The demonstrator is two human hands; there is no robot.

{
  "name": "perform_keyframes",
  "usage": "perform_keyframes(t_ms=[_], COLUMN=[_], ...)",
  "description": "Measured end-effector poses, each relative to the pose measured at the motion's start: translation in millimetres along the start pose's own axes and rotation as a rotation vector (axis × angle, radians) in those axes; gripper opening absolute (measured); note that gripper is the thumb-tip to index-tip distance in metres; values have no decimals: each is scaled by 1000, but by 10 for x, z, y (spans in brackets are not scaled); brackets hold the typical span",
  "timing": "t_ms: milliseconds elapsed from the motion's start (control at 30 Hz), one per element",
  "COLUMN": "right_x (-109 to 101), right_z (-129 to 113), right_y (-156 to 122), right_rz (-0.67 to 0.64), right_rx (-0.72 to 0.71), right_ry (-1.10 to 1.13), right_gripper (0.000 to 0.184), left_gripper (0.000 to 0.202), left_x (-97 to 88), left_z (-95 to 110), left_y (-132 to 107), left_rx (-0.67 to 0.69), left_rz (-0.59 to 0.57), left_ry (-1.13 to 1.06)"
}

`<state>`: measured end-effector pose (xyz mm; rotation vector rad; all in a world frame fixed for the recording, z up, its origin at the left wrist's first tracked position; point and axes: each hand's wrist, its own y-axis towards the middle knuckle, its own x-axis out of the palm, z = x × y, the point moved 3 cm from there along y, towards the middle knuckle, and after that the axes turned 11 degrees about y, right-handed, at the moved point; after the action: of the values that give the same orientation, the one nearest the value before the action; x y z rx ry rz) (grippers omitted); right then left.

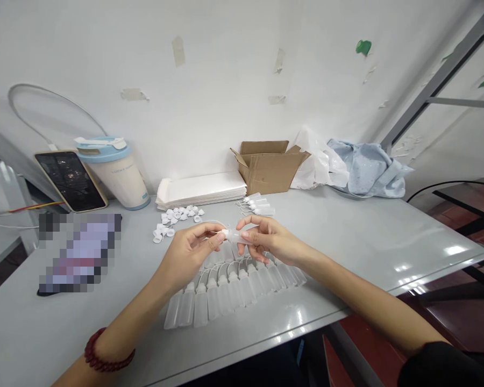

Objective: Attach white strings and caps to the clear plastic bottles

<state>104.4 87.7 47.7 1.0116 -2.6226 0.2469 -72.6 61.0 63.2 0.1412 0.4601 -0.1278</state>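
Between left hand (196, 244) and right hand (272, 239): I see a small translucent plastic bottle (235, 237), held crosswise.
White plastic cap (225, 233): pinched in left fingertips.
Bottle body: pinched by right thumb, other fingers loosely spread.

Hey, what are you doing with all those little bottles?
A person is holding a small bottle above the table: the right hand grips its body, and the left hand pinches the white top. I can't tell how tight that top is. Under the hands lies a row of bottles with white tops on. Loose white caps lie beyond the left hand.
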Motion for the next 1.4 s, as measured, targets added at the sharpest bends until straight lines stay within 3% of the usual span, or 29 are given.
perform_keyframes(t_ms=[333, 600, 833, 1033, 1167, 1400], right_x=[-19, -33, -49, -33, -13, -47], right_z=[-15, -4, -12, -10, -17, -9], right_y=[2, 11, 14, 5, 2, 20], right_rz=[-5, 13, 28, 11, 35, 57], right_rx=[-22, -17, -26, -34, -38, -40], right_ry=[-22, -55, -69, -77, -93, -115], right_gripper=[21, 22, 22, 23, 23, 23], left_gripper=[21, 33, 26, 30, 40, 25], left_x=[12, 32, 6, 37, 53, 28], left_z=[-6, -41, -2, -22, -39, 24], left_y=[-23, 5, -9, -1, 1, -24], left_rx=[8, -123, -19, -59, -81, 8], left_rz=[49, -92, -87, -85, -149, -146], left_ry=[9, 10, 49, 24, 32, 169])
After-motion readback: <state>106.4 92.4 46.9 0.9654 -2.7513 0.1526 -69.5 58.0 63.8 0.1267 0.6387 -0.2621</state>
